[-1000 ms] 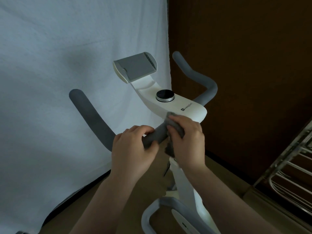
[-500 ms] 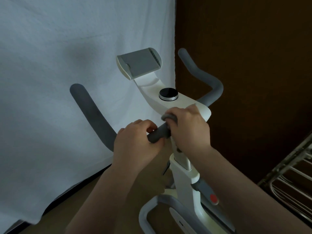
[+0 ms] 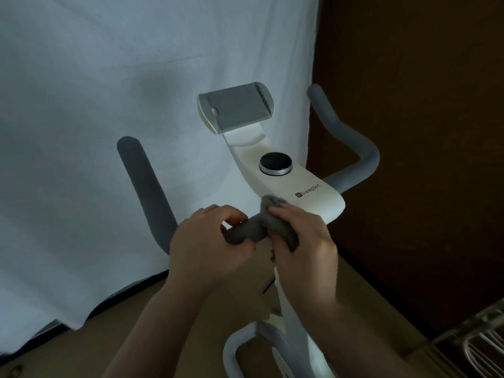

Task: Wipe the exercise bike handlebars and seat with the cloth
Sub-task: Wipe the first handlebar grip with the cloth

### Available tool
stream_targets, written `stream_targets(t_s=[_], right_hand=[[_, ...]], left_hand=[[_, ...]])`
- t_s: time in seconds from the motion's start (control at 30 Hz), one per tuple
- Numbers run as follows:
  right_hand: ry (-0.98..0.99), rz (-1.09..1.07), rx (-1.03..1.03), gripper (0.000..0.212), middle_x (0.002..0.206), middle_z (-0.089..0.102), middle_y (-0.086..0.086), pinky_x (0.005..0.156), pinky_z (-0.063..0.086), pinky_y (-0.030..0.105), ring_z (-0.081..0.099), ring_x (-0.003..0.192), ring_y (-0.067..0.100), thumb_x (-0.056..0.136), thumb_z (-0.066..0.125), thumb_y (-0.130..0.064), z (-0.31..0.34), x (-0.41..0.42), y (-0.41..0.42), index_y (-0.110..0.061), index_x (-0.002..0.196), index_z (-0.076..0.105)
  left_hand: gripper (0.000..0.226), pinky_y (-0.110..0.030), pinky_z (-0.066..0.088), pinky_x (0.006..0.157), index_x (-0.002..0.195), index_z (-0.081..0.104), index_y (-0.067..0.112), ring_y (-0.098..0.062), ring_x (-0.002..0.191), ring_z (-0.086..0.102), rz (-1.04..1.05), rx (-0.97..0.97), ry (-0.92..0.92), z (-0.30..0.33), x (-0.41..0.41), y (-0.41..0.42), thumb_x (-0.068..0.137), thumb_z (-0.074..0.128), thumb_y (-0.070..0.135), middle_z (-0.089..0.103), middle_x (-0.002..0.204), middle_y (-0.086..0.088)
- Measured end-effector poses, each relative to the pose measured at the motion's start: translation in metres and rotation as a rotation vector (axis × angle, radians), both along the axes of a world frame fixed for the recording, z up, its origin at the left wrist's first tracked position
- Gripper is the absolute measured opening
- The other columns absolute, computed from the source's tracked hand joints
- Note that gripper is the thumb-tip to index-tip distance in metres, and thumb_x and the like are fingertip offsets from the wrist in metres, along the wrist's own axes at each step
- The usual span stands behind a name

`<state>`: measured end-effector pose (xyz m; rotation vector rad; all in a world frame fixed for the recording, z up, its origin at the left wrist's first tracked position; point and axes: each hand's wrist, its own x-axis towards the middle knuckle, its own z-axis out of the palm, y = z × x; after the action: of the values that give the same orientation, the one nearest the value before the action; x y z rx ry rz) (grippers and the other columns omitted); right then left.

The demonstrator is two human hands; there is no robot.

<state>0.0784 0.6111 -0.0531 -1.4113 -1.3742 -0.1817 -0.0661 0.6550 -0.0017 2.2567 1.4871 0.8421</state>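
Left hand (image 3: 207,249): fingers curled round the grey foam-padded handlebar (image 3: 245,233) on its near crossbar section, just left of the stem.
Right hand (image 3: 302,241): gripping a crumpled grey cloth (image 3: 275,227), wrapped over the same bar right beside the left hand, close under the console.
Cloth: bunched round the bar where it meets the white plastic console (image 3: 308,192); a tuft sticking up above the knuckles.
Handlebar ends: left horn rising against the white fabric backdrop (image 3: 109,105); right horn curving up before the dark brown wall (image 3: 422,105).
Console: round black dial (image 3: 275,162) with a silver rim on top, grey tablet holder (image 3: 236,106) tilted above it, dark logo near the front edge.
Frame: white upright post (image 3: 294,317) dropping below the hands to the tan floor.
Corner: metal wire rack (image 3: 480,347) at lower right.
Seat: out of view.
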Motion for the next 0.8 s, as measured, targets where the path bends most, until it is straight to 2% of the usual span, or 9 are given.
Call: stream_targets(t_s=[0.1, 0.23, 0.3, 0.37, 0.47, 0.57, 0.67, 0.77, 0.8], right_hand=[[0.098, 0.058, -0.003, 0.036, 0.121, 0.061, -0.013, 0.095, 0.047, 0.030, 0.054, 0.113, 0.009, 0.081, 0.066, -0.015, -0.007, -0.012, -0.009, -0.027, 0.115, 0.065], [0.082, -0.010, -0.005, 0.031, 0.120, 0.065, -0.003, 0.088, 0.054, 0.034, 0.059, 0.111, 0.014, 0.084, 0.067, -0.018, -0.001, -0.009, -0.004, -0.018, 0.115, 0.069], [-0.055, -0.038, -0.018, 0.030, 0.119, 0.066, -0.002, 0.084, 0.055, 0.033, 0.056, 0.110, 0.015, 0.084, 0.069, -0.020, -0.002, -0.014, -0.003, -0.016, 0.114, 0.070], [-0.188, -0.027, -0.019, 0.026, 0.117, 0.067, -0.001, 0.083, 0.054, 0.031, 0.054, 0.108, 0.015, 0.087, 0.066, -0.021, 0.000, -0.012, 0.001, -0.015, 0.112, 0.071], [-0.066, -0.095, -0.053, 0.025, 0.114, 0.068, -0.002, 0.085, 0.053, 0.036, 0.056, 0.108, 0.018, 0.087, 0.068, -0.019, 0.009, -0.014, 0.007, -0.016, 0.112, 0.070], [0.009, -0.082, -0.113, 0.025, 0.113, 0.068, -0.005, 0.088, 0.051, 0.033, 0.054, 0.110, 0.017, 0.083, 0.073, -0.018, 0.017, -0.027, 0.005, -0.019, 0.108, 0.072], [0.041, -0.026, -0.130, 0.022, 0.107, 0.069, -0.005, 0.090, 0.050, 0.029, 0.058, 0.106, 0.007, 0.087, 0.064, -0.026, 0.027, -0.016, 0.010, -0.020, 0.106, 0.072], [-0.101, -0.201, -0.197, 0.024, 0.105, 0.070, -0.001, 0.090, 0.050, 0.033, 0.059, 0.104, 0.017, 0.087, 0.058, -0.024, 0.032, -0.023, 0.012, -0.017, 0.105, 0.072], [-0.156, -0.170, -0.210, 0.022, 0.103, 0.070, -0.001, 0.089, 0.049, 0.031, 0.058, 0.104, 0.019, 0.086, 0.059, -0.021, 0.033, -0.026, 0.011, -0.016, 0.102, 0.073]], left_hand=[[0.031, -0.033, 0.054, 0.071, 0.088, 0.065, 0.041, -0.002, 0.076, 0.059, 0.010, -0.039, -0.020, 0.001, 0.001, 0.001, 0.066, 0.052, 0.059, 0.064, 0.085, 0.020], [0.027, -0.026, 0.052, 0.070, 0.093, 0.068, 0.037, -0.005, 0.079, 0.060, 0.012, -0.010, -0.002, -0.001, 0.000, -0.001, 0.072, 0.060, 0.051, 0.065, 0.088, 0.018], [0.037, -0.021, 0.048, 0.067, 0.096, 0.068, 0.036, -0.005, 0.080, 0.059, -0.027, 0.027, 0.000, -0.002, -0.004, -0.002, 0.072, 0.052, 0.060, 0.065, 0.088, 0.018], [0.041, -0.023, 0.048, 0.066, 0.098, 0.067, 0.034, -0.003, 0.080, 0.058, -0.098, 0.034, 0.009, 0.000, -0.008, 0.000, 0.074, 0.047, 0.061, 0.063, 0.089, 0.018], [0.031, -0.030, 0.050, 0.070, 0.102, 0.067, 0.032, -0.003, 0.081, 0.057, -0.203, 0.034, 0.045, 0.005, -0.018, 0.002, 0.078, 0.056, 0.049, 0.064, 0.089, 0.017], [0.029, -0.033, 0.050, 0.073, 0.101, 0.066, 0.033, -0.003, 0.078, 0.058, -0.258, 0.057, 0.070, 0.009, -0.025, 0.007, 0.080, 0.058, 0.050, 0.064, 0.088, 0.017], [0.026, -0.033, 0.050, 0.072, 0.102, 0.065, 0.033, -0.003, 0.077, 0.058, -0.310, 0.068, 0.078, 0.009, -0.031, 0.010, 0.080, 0.064, 0.047, 0.063, 0.088, 0.017], [0.026, -0.035, 0.050, 0.076, 0.102, 0.066, 0.031, -0.001, 0.074, 0.058, -0.316, 0.117, 0.068, 0.006, -0.037, 0.010, 0.080, 0.066, 0.046, 0.064, 0.086, 0.016], [0.026, -0.035, 0.048, 0.080, 0.101, 0.066, 0.031, -0.001, 0.073, 0.058, -0.315, 0.135, 0.069, 0.005, -0.039, 0.011, 0.079, 0.066, 0.046, 0.065, 0.085, 0.017]])
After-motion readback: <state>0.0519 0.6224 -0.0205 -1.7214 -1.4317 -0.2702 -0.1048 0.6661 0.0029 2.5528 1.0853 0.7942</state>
